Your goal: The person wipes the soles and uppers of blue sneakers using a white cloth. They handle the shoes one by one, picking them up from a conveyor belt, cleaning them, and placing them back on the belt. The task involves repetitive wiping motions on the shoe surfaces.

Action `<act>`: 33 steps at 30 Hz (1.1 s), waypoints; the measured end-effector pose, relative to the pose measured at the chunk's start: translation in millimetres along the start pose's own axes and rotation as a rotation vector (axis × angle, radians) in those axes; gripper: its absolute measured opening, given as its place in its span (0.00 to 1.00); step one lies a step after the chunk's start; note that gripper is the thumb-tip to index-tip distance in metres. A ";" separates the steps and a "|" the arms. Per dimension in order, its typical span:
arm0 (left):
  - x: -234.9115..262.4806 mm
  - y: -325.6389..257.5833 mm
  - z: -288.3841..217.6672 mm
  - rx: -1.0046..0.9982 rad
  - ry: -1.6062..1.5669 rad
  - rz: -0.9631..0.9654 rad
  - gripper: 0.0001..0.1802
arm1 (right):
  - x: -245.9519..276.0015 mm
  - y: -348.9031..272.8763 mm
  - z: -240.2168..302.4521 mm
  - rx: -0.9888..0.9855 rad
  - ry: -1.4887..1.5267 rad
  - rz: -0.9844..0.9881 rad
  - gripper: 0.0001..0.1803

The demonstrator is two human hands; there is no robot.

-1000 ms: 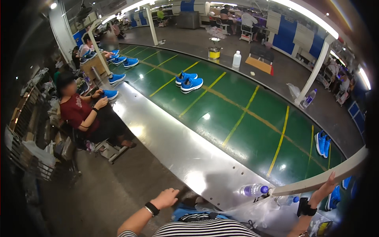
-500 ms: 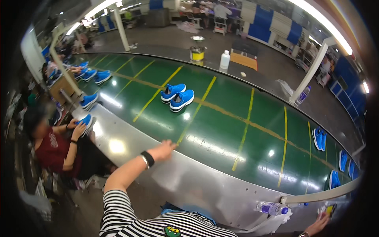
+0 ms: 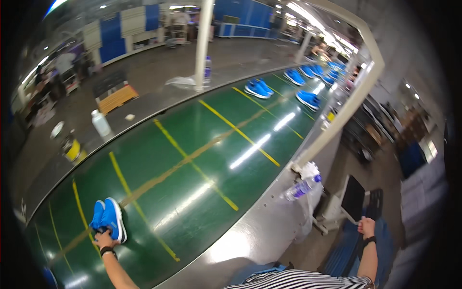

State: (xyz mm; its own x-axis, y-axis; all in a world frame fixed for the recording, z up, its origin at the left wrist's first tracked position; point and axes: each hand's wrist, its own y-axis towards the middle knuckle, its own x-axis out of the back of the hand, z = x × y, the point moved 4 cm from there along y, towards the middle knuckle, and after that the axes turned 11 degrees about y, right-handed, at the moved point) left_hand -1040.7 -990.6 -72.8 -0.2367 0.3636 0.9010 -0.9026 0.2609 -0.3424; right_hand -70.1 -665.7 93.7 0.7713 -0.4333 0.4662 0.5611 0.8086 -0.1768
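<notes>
head view: left hand (image 3: 104, 238) grips the heels of a blue shoe pair (image 3: 109, 219) on the green conveyor belt (image 3: 192, 144); right hand (image 3: 366, 226) hangs off the counter (image 3: 250, 236), its grip unclear. judged risk: at full reach, one shoe could slip loose. white bottle (image 3: 100, 123) and yellow can (image 3: 71, 148) stand beyond the belt.

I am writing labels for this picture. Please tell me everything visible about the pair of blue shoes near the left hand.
The pair of blue shoes lies side by side on the green conveyor belt, toes pointing away from the person. The uppers are bright blue, with white sole edges. The left hand grips their heel ends.
</notes>
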 end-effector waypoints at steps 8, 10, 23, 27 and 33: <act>5.9 -60.5 -60.3 -0.227 0.225 -0.186 0.35 | -77.5 -50.5 -32.7 -0.080 0.016 0.527 0.11; 21.9 -91.7 -84.8 -0.337 0.021 0.043 0.41 | -72.7 -50.1 -35.6 -0.113 -0.052 0.563 0.11; 125.8 -461.4 -260.8 -0.985 -0.190 0.378 0.38 | -55.7 69.8 -28.1 0.311 -0.005 1.027 0.12; 139.3 -567.9 -384.7 -1.112 -0.056 0.329 0.35 | -4.5 107.3 -53.7 0.534 -0.096 0.854 0.11; 149.5 -669.4 -562.4 -1.483 -0.103 0.408 0.31 | 44.8 126.4 -132.1 0.394 0.128 0.738 0.12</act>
State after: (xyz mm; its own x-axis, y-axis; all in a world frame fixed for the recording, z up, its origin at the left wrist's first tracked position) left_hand -269.7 -608.0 141.2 -0.4494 0.5839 0.6761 0.3693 0.8106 -0.4545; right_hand 75.0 -635.4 -22.3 0.9401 0.2381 0.2441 -0.2275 0.9712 -0.0712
